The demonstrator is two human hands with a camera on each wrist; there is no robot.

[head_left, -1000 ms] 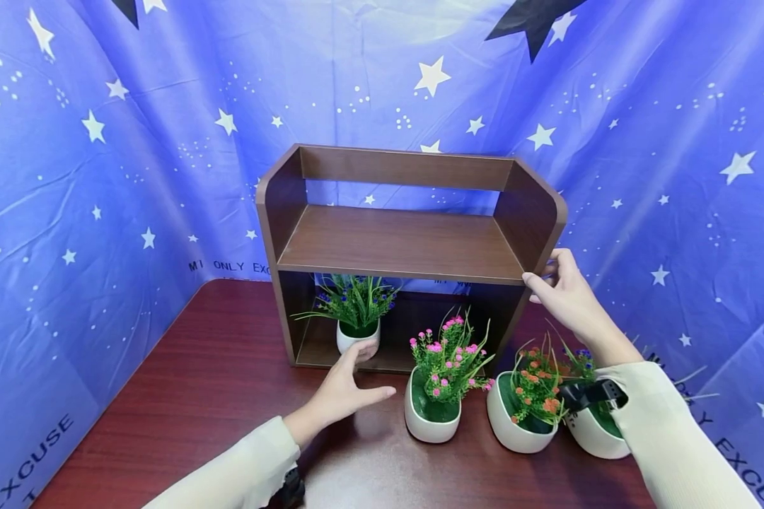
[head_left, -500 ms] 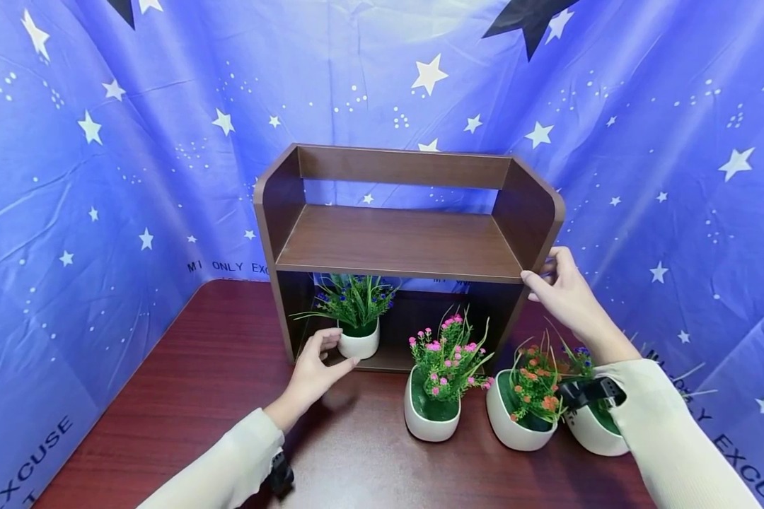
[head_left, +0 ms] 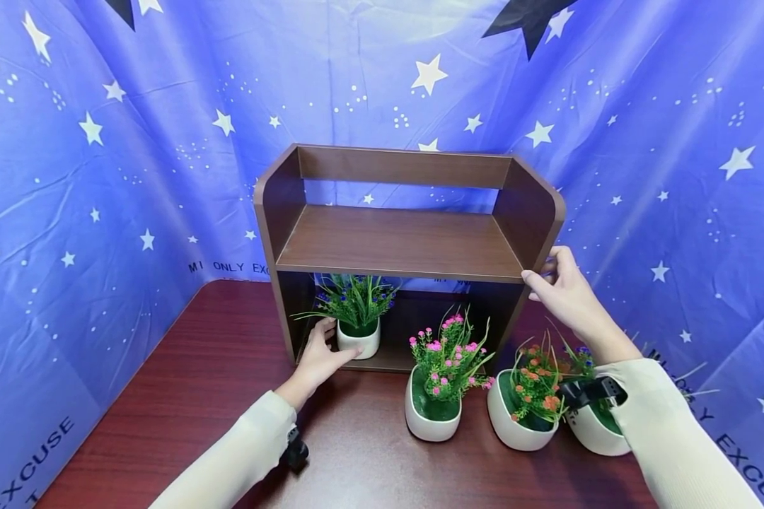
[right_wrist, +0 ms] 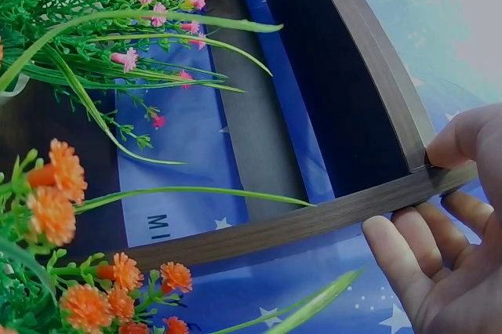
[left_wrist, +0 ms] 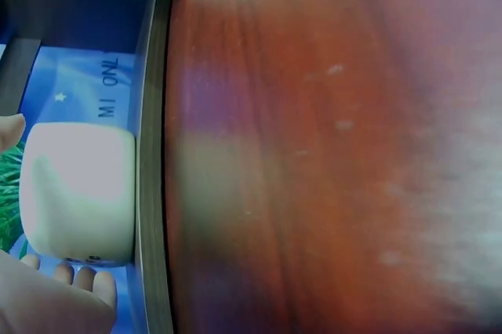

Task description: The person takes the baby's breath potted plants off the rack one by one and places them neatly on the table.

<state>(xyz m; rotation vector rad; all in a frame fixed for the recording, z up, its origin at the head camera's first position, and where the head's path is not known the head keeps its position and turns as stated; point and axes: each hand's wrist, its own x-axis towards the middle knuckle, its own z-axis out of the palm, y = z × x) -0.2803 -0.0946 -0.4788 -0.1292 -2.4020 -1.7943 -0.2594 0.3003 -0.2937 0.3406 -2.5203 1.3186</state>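
A white pot of blue flowers point(head_left: 359, 341) stands on the lower level of a brown two-tier shelf point(head_left: 391, 240), toward its left side. My left hand point(head_left: 317, 359) is around this pot, thumb at its front and fingers along its left side. In the left wrist view, the fingertips point(left_wrist: 82, 277) lie right beside the pot's wall, extended rather than wrapped round it. My right hand point(head_left: 563, 290) grips the shelf's right side at mid-height; the right wrist view has the thumb point(right_wrist: 459, 142) on one face of the panel and fingers on the other.
Right of centre, before the shelf, stands a pot of pink flowers point(head_left: 434, 413). A pot of orange flowers point(head_left: 522, 424) is farther right, near my right sleeve point(head_left: 668, 417). Another white pot point(head_left: 595, 431) with blue flowers is partly behind that wrist. A blue star-printed curtain point(head_left: 134, 177) surrounds the table point(head_left: 165, 410).
My left hand has moved left and inward, from the front of the pot of blue flowers to its left side. The right hand keeps its hold on the shelf.
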